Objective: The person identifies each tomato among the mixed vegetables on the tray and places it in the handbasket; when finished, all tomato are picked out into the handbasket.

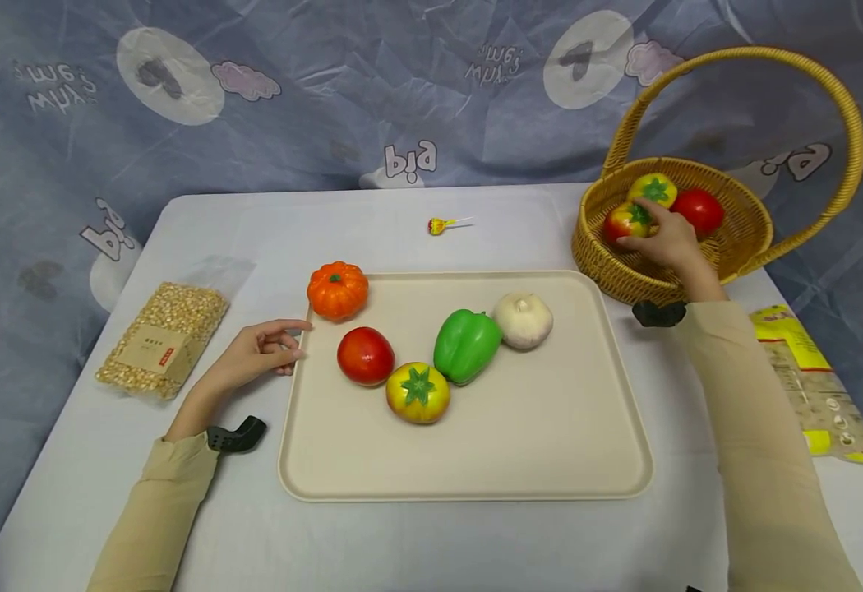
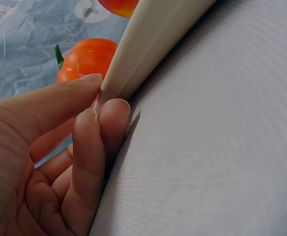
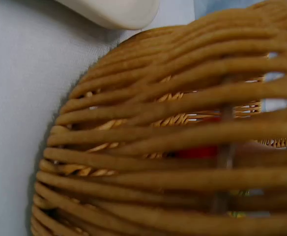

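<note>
- The open top of the basket [image 1: 627, 275] let your right hand [image 1: 664, 234] in over the near rim, to the red-and-yellow tomato [image 1: 619, 224].
- Inside, a yellow fruit [image 1: 653, 187] and a red tomato [image 1: 700, 211] hemmed your fingers in on the far side.
- The tall handle [image 1: 855, 148] arched up to your right, barring a sideways sweep.
- The basket stood just beside the tray [image 1: 535, 444] at its far right corner, leaving you little room between.
- The pumpkin [image 1: 337, 293], second red tomato [image 1: 365, 356], yellow-green fruit [image 1: 418, 403], green pepper [image 1: 467, 345] and garlic [image 1: 523, 322] obstructed the tray's left and middle; you could pass along its near and right parts.
- A gap separated your left hand [image 1: 257, 353], pinching the left rim, from the bag of corn [image 1: 161, 337].
</note>
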Demonstrator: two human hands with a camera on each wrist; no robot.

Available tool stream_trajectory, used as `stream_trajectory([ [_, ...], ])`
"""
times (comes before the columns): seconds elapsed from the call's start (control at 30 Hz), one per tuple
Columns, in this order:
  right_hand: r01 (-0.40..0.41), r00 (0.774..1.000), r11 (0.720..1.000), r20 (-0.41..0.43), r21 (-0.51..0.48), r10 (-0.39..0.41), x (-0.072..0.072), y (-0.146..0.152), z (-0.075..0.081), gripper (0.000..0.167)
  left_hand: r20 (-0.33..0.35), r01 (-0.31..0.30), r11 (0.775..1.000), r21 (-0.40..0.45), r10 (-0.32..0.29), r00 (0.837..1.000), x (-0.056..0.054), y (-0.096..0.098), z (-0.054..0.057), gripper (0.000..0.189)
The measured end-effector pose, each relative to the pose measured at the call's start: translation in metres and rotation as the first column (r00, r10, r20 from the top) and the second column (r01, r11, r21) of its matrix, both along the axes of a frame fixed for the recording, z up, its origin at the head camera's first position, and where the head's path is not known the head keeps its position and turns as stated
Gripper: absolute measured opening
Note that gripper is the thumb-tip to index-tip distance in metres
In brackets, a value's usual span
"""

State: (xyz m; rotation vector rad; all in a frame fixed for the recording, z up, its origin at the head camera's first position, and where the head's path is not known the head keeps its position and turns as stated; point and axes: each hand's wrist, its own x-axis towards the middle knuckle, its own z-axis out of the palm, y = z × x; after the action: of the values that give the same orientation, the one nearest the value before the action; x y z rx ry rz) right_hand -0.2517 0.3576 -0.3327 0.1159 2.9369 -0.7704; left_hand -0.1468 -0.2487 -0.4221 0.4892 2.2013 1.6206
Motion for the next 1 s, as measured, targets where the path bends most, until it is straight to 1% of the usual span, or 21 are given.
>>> stream_trajectory([
  [0.2,0.015,1.0,1.0,-0.018,0.014,-0.015,-0.001,0.001,-0.002,0.075,0.008,-0.006,1.0,-0.016,0.007,1.0,0.0,0.0,-0.003,0.046],
  [0.33,0.009,1.0,1.0,0.0,0.017,-0.009,0.001,0.003,-0.002,0.08,0.011,-0.007,1.0,-0.016,0.007,1.0,0.001,0.001,-0.003,0.046],
  [0.47,0.008,1.0,1.0,0.024,-0.004,-0.007,0.004,0.005,-0.001,0.087,0.008,-0.004,1.0,-0.012,0.004,1.0,0.0,0.0,-0.004,0.046],
  [0.63,-0.003,1.0,1.0,0.02,-0.016,0.004,0.009,0.008,0.001,0.091,0.007,-0.008,1.0,-0.026,0.008,1.0,-0.001,0.001,-0.002,0.046],
  [0.77,-0.008,1.0,1.0,-0.014,-0.022,0.008,0.013,0.008,0.004,0.091,0.002,-0.014,0.999,-0.037,0.014,1.0,-0.001,0.001,0.0,0.045],
  [1.0,0.033,0.991,0.997,-0.124,-0.064,-0.041,0.023,0.002,0.01,0.082,0.007,-0.014,0.999,-0.032,0.014,1.0,-0.001,0.002,0.002,0.045],
])
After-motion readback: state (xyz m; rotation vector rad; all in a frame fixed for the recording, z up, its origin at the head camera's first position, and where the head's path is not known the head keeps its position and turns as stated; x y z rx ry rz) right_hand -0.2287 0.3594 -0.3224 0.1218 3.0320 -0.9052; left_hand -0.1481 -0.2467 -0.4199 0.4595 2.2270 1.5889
